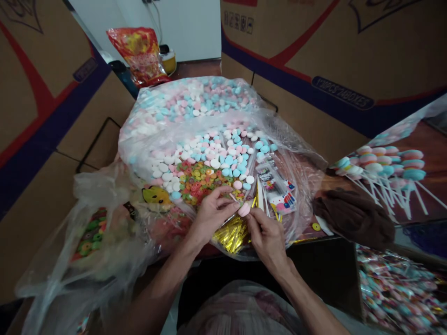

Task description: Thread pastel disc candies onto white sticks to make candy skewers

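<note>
My left hand (213,211) is closed, with a short piece of white stick showing at its fingertips. My right hand (266,232) pinches a pink marshmallow candy (244,209) from the right, close to the left fingertips. How the stick and the candy meet is hidden by the fingers. Behind my hands lie loose pink, white and blue marshmallow candies (214,156) and a heap of colored ring gummies (200,179). Gold twist ties (232,235) lie right under my hands. To their right are white sticks and a small printed packet (275,181).
Marshmallow lollipops (384,163) are piled at right, beside a brown cloth (354,216). Wrapped candies (401,288) fill a box at lower right. A large clear bag (195,97) of marshmallow candies stands behind. Cardboard boxes (314,56) flank both sides; a red bag (139,56) is at the back.
</note>
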Demonstrator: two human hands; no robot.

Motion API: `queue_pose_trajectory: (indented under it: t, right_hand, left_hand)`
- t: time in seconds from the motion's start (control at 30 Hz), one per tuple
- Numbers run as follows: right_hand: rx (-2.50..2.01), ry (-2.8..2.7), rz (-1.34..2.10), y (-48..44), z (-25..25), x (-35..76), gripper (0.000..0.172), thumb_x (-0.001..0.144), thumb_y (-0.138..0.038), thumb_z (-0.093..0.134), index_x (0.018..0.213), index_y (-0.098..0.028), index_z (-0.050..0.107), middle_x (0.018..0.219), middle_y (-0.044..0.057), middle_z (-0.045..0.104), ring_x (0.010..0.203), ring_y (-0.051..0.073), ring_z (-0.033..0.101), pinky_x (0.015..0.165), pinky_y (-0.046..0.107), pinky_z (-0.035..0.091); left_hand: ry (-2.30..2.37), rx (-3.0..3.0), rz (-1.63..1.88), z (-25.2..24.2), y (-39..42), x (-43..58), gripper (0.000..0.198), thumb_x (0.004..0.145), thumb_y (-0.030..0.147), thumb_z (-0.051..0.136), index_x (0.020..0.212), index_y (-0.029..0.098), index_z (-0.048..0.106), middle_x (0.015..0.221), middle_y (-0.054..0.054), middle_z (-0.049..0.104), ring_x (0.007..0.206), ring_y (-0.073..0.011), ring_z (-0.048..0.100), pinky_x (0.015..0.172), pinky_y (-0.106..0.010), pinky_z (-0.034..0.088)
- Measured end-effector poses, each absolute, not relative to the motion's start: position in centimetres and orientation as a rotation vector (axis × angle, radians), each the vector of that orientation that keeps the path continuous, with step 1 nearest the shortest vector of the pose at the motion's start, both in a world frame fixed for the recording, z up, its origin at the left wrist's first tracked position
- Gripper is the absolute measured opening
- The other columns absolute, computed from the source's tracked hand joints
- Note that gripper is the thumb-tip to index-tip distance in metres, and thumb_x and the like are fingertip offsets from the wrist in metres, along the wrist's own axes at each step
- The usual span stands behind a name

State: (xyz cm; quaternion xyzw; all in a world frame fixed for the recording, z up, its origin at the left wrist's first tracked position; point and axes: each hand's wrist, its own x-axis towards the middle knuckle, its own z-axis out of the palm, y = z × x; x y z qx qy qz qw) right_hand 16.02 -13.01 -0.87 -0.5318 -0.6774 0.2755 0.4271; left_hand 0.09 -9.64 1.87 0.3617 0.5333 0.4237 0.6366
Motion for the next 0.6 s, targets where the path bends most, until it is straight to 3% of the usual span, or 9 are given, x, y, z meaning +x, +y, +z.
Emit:
queue_pose_trajectory:
  t: [0.17, 0.3, 0.47, 0.6]
  right_hand:
    - [-1.353, -1.556, 0.802, -12.6, -1.1, 16.2, 0.025, 0.095, -0.026, 0.051, 0.073, -0.018, 0.06, 0.055, -0.006, 0.046, 0.048, 0.008, 0.041, 0.048, 0.02, 0.032]
    - [-1.388, -1.448, 0.741, -12.1, -1.0, 17.0, 0.026, 0.095, -0.027, 0.052, 0.071, -0.019, 0.057, 0.056, -0.006, 0.05, 0.048, 0.008, 0.044, 0.05, 0.02, 0.035]
    - [-1.453, -1.339, 0.712, -12.1, -0.7, 18.4, 0.028, 0.094, -0.029, 0.053, 0.068, -0.019, 0.055, 0.057, -0.005, 0.049, 0.051, 0.009, 0.044, 0.052, 0.021, 0.036]
    - [-1.455, -1.307, 0.748, -12.3, -0.7, 18.7, 0.029, 0.095, -0.031, 0.052, 0.068, -0.019, 0.055, 0.059, -0.005, 0.049, 0.052, 0.01, 0.044, 0.053, 0.022, 0.036]
  left_hand:
    - [1.214, 0.998, 0.969, 1.7, -8.9, 1.3, 0.046, 0.075, 0.032, 0.075, 0.114, 0.017, 0.057, 0.081, -0.001, 0.069, 0.072, -0.0121, 0.064, 0.068, -0.022, 0.048]
    - [1.354, 1.419, 1.03, 1.6, -6.8, 2.6, 0.021, 0.091, 0.027, 0.055, 0.108, 0.019, 0.064, 0.089, -0.004, 0.068, 0.08, -0.0155, 0.063, 0.074, -0.028, 0.051]
    - [1.657, 2.274, 0.565, 0.9, -4.5, 3.8, 0.018, 0.085, 0.015, 0.058, 0.095, 0.019, 0.072, 0.101, -0.01, 0.06, 0.102, -0.0256, 0.054, 0.086, -0.037, 0.048]
    - [1.721, 2.315, 0.534, 0.1, -4.1, 4.0, 0.021, 0.088, 0.013, 0.053, 0.096, 0.018, 0.072, 0.098, -0.01, 0.057, 0.1, -0.0248, 0.053, 0.086, -0.037, 0.048]
